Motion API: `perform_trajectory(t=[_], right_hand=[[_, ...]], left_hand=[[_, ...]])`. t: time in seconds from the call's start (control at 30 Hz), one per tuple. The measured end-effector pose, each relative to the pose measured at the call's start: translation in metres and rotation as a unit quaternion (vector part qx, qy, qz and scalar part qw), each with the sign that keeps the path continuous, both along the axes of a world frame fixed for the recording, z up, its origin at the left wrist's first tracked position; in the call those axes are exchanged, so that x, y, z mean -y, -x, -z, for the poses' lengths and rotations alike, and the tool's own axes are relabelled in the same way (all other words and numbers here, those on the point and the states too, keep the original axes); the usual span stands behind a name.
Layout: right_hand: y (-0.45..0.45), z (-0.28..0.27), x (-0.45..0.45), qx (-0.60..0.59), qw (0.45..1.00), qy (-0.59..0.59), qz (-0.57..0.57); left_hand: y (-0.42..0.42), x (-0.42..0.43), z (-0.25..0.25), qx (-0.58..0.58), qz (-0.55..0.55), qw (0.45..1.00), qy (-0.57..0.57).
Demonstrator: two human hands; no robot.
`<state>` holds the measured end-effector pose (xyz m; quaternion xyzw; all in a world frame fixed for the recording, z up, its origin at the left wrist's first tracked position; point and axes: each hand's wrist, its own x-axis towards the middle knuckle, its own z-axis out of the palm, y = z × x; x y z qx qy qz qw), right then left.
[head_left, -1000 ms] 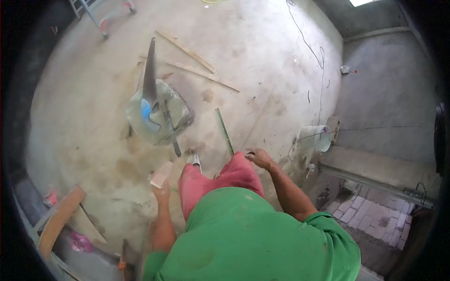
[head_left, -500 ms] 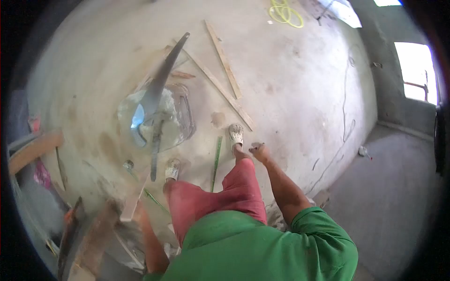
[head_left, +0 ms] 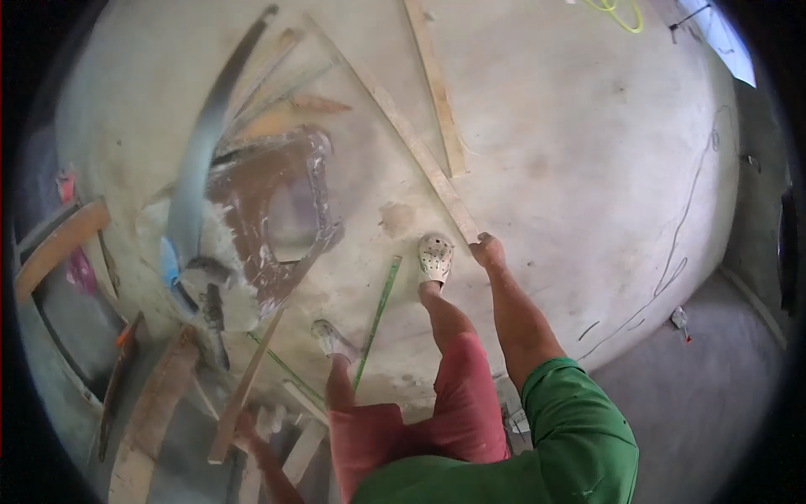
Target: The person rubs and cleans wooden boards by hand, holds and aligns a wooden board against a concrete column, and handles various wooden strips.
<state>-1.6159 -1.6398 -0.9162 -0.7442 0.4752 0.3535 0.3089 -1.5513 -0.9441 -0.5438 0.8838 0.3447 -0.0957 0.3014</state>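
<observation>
At lower left, my left hand (head_left: 244, 425) is closed around a narrow wooden strip (head_left: 249, 388), which slants up and away from it. My right hand (head_left: 489, 251) is at the near end of a long wooden batten (head_left: 411, 143), with its fingers closed on that end. The rest of this batten reaches away over the floor, beside a second batten (head_left: 438, 88). To the left, a handsaw (head_left: 197, 172) with a blue handle lies over a brown, plaster-smeared stand (head_left: 252, 197). Near the saw handle is a dark-handled tool (head_left: 213, 323) whose kind is unclear.
Two green strips, one a long green strip (head_left: 378, 321), lie around my feet. Curved wooden pieces (head_left: 63, 249) and boards (head_left: 155, 412) lean at lower left. A yellow hose (head_left: 621, 12) is at the top, and a thin cable (head_left: 684, 206) runs along the right.
My right hand has moved from beside my foot to the batten's near end and closed on it. The strip in my left hand has shifted, and my view has moved.
</observation>
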Motion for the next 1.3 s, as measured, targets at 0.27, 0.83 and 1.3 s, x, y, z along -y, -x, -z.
perform_trajectory(t=[0.27, 0.83, 1.3], right_hand=[[-0.026, 0.121, -0.002, -0.078, 0.992, 0.071, -0.072], [0.034, -0.077, -0.022, 0.149, 0.933, -0.301, 0.129], [-0.025, -0.488, -0.051, 0.258, 0.554, -0.622, 0.489]], left_hand=[[0.049, 0.043, -0.017, -0.004, -0.168, 0.986, 0.018], [0.083, 0.034, -0.056, 0.056, -0.226, 0.968, 0.091], [0.023, 0.17, -0.167, 0.276, 0.133, 0.941, 0.144]])
